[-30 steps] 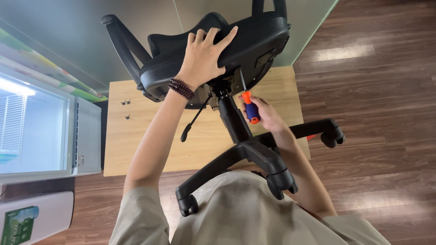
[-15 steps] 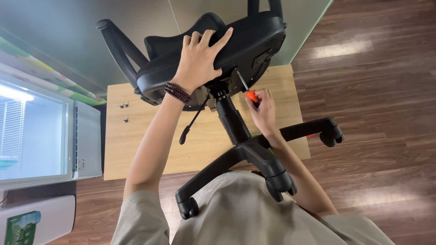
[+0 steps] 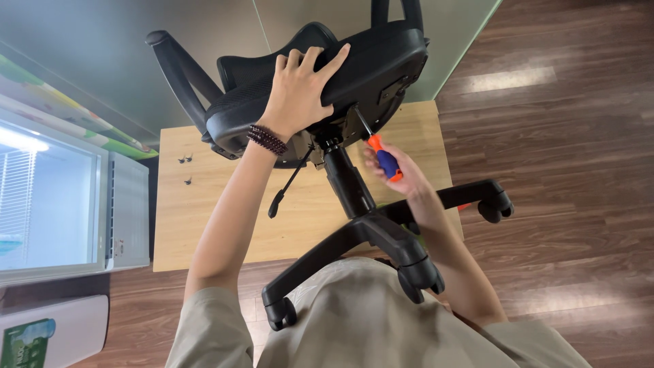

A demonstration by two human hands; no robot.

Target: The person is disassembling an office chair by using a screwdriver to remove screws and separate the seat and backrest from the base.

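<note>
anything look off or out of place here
The black office chair is tipped on its side, wheeled base toward the camera, over a wooden board. A few loose screws lie scattered on that board.

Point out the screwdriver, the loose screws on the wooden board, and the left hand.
screwdriver point(image 3: 385, 160), head view, on its orange and blue handle.
loose screws point(image 3: 184, 160), head view, on the upper pair.
left hand point(image 3: 300, 95), head view, on its back.

One office chair, one screwdriver, one beaded bracelet, three small screws (two paired, one apart) on one wooden board.
</note>
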